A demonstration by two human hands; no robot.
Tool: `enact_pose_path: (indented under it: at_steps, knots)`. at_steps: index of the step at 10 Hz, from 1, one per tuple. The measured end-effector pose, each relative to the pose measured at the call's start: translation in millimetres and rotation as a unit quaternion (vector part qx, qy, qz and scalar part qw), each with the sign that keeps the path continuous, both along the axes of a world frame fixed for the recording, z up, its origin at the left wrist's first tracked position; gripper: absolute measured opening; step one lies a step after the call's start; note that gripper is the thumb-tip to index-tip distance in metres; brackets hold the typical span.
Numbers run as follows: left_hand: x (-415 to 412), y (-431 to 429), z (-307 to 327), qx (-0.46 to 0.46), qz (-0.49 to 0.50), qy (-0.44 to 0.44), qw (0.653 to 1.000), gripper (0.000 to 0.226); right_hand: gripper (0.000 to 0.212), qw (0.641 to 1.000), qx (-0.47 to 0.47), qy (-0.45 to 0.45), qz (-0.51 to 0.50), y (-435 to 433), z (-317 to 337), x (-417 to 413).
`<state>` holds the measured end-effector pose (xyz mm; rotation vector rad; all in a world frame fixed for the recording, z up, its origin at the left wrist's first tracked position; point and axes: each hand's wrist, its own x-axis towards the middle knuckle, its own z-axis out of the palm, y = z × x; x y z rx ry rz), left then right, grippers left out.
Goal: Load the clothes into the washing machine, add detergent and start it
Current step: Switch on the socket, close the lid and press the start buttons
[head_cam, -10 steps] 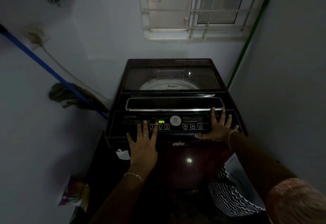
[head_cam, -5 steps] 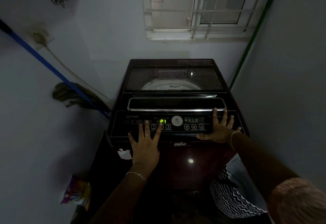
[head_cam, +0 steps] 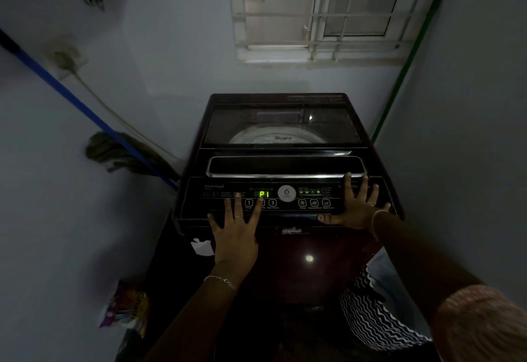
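Note:
A dark maroon top-load washing machine [head_cam: 288, 262] stands in front of me with its glass lid [head_cam: 282, 125] closed. Its control panel [head_cam: 216, 192] is lit and the green display [head_cam: 264, 194] reads P1. My left hand [head_cam: 235, 229] lies flat with fingers spread on the panel's left part, the index fingertip on the button just below the display, between buttons 1 and 3. My right hand [head_cam: 355, 204] rests flat with spread fingers on the panel's right end. No clothes show through the lid.
A blue-handled mop [head_cam: 119, 150] leans on the left wall beside the machine. A green pole [head_cam: 405, 68] stands in the right corner under a barred window [head_cam: 322, 13]. A colourful packet [head_cam: 125, 307] lies on the floor at left, a zigzag-patterned cloth [head_cam: 373, 313] at lower right.
The display changed from another green reading to P1 a half second ago and still shows P1. Both hands stay flat on the panel, almost unmoved.

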<state>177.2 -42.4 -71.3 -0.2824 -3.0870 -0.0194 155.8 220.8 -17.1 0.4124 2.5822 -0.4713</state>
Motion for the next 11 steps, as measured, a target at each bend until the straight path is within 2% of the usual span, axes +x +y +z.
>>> enact_pose_path:
  at_steps: [4,8,11]
  knots:
    - [0.7,1.2,0.3,-0.001,0.001,-0.005,1.000,0.092,0.138,1.000,-0.014,0.000,0.003,0.5,2.0,2.1]
    - [-5.7,5.8,6.6,0.038,0.016,-0.010,0.999,0.069,0.138,1.000,-0.014,0.006,0.001,0.4,1.1,1.8]
    - [-10.3,7.8,8.4,0.011,0.008,-0.024,1.000,0.069,0.138,1.000,-0.013,0.003,0.004,0.2,1.9,2.2]
